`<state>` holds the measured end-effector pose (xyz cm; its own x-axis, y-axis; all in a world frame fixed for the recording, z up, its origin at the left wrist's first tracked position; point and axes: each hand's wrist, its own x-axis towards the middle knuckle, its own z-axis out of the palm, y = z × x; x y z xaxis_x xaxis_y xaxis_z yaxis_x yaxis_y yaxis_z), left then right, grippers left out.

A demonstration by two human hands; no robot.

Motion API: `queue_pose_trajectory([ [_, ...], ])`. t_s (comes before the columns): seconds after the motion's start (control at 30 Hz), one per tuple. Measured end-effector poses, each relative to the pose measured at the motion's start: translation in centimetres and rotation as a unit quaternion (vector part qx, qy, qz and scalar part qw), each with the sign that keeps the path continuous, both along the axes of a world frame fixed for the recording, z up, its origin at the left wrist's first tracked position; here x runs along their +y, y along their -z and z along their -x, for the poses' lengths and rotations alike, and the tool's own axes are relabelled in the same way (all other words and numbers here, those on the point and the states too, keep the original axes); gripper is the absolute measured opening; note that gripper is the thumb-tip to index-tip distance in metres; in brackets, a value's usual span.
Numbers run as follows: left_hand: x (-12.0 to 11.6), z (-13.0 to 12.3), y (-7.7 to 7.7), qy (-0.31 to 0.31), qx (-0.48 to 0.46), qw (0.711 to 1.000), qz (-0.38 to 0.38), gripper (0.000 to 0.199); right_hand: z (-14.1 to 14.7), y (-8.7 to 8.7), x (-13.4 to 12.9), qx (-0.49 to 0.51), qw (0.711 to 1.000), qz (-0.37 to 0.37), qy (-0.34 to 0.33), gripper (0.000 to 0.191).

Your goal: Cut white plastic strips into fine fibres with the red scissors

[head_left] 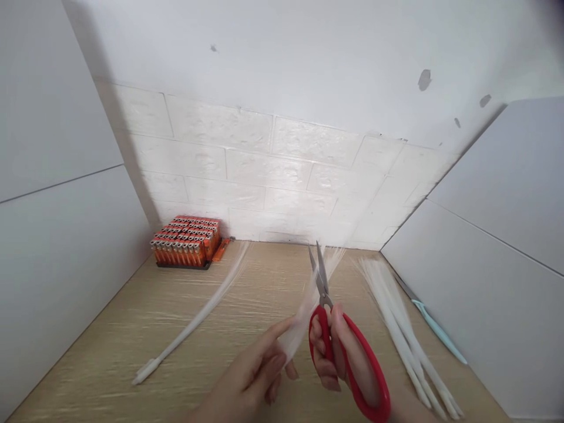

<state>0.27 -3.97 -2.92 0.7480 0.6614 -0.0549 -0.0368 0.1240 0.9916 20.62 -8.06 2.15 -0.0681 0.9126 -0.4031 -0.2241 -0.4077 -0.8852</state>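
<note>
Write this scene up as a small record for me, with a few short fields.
Left: left hands pinch a white feathery tuft
Right: right hands grip red-handled steel scissors, blades open at the tuft
Surface: pale wood-grain tabletop
Nearby: long white feather; bundle of white feathers; black tray of orange lighters
Backdrop: white brick-pattern wall

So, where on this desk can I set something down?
The light wood-grain desk is free between the long white strand and the red-handled scissors, and left of that strand. Crowded: orange lighters in a black tray back left, the white strand bundle right.
</note>
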Motion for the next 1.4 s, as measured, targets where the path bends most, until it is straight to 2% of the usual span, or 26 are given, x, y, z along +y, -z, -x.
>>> queue_pose_trajectory([
  [0.23, 0.0, -0.3, -1.1, -0.01, 0.028, 1.0, -0.011, 0.059, 0.0, 0.5, 0.2, -0.011, 1.0, 0.002, 0.005, 0.043],
  [0.43, 0.0, -0.3, -0.7, -0.016, 0.012, 1.0, -0.001, 0.06, -0.1, 0.6, 0.3, -0.017, 1.0, 0.002, 0.014, 0.043],
  [0.7, 0.5, -0.2, -1.0, -0.077, 0.006, 0.997, -0.011, 0.066, -0.6, 0.7, 0.0, -0.018, 0.999, -0.004, 0.028, 0.041],
  [0.87, 0.8, -0.2, -0.8, -0.088, 0.013, 0.996, -0.014, 0.071, -0.9, 0.2, -0.1, -0.014, 0.999, -0.014, 0.031, 0.044],
  [1.03, 0.6, -0.1, -0.6, -0.071, 0.032, 0.997, -0.027, 0.066, -1.3, -0.6, -0.1, -0.005, 0.999, -0.014, 0.03, 0.046],
  [1.23, 0.3, -0.2, -1.2, -0.036, 0.044, 0.998, -0.015, 0.063, -1.2, -1.0, 0.0, 0.012, 1.0, -0.008, 0.014, 0.049],
  [1.33, 0.2, -0.3, -1.3, -0.015, 0.05, 0.999, -0.014, 0.065, -0.7, -0.9, -0.1, 0.03, 0.999, -0.01, 0.009, 0.059],
  [1.4, 0.2, -0.2, -1.2, -0.006, 0.054, 0.998, -0.011, 0.067, -0.3, -0.7, -0.2, 0.046, 0.999, -0.012, 0.003, 0.075],
])
